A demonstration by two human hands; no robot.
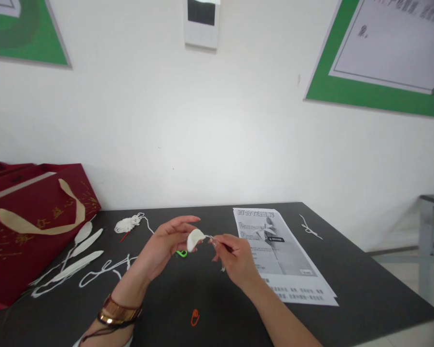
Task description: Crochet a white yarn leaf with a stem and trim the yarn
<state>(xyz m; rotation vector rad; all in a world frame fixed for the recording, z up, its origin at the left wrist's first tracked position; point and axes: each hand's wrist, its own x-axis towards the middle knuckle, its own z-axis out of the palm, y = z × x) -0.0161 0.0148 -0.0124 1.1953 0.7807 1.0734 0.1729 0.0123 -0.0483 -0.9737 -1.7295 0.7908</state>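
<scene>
My left hand [168,241] is raised over the dark table [365,289] and pinches a small white crocheted piece [194,239] between thumb and fingers. My right hand [235,258] is closed round a thin hook or needle [217,243] whose tip meets the white piece. A white yarn strand runs down from the piece to the table. A green clip [182,253] lies just below my left fingers.
A red gift bag [29,226] lies at the left, with white leaf-shaped pieces [81,250] and loose white yarn [104,270] beside it. A small yarn bundle [128,223], a printed instruction sheet [278,250], an orange clip [195,317] and a yarn scrap [310,227] also lie on the table.
</scene>
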